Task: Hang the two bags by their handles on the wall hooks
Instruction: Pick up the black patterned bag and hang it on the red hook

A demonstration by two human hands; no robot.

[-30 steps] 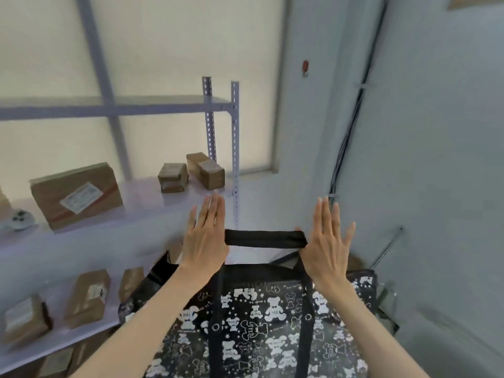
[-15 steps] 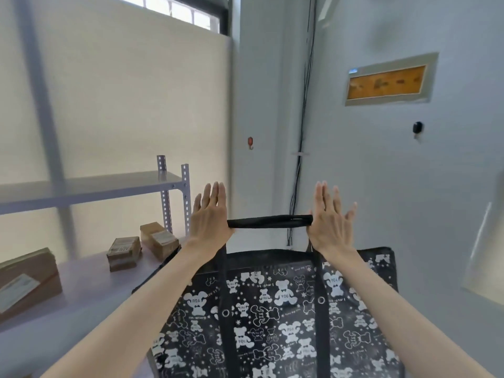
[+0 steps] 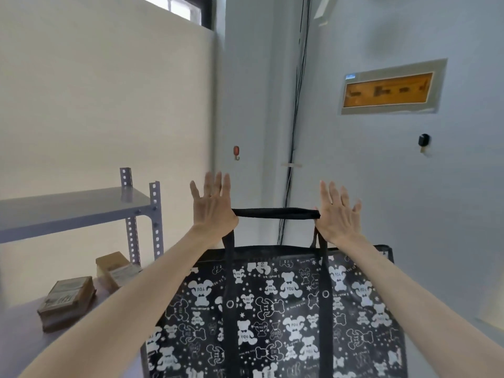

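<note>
A black bag (image 3: 275,309) printed with white bears hangs in front of me by its black handle (image 3: 275,213). The handle is stretched level between my two hands. My left hand (image 3: 211,211) carries its left end and my right hand (image 3: 335,216) its right end, thumbs hooked under it, fingers spread and pointing up. A small red wall hook (image 3: 236,152) sits on the wall above my left hand. Further right, higher than my hands, is a black wall hook (image 3: 423,141). Only one bag is in view.
A grey metal shelf rack (image 3: 68,208) stands at the left with cardboard boxes (image 3: 68,301) on its lower board. Black cables (image 3: 296,132) run down the wall corner. An orange panel (image 3: 387,90) is set in the right wall.
My view has tilted upward and both hands have lifted the bag higher toward the wall. The two hooks and the orange panel came into view.
</note>
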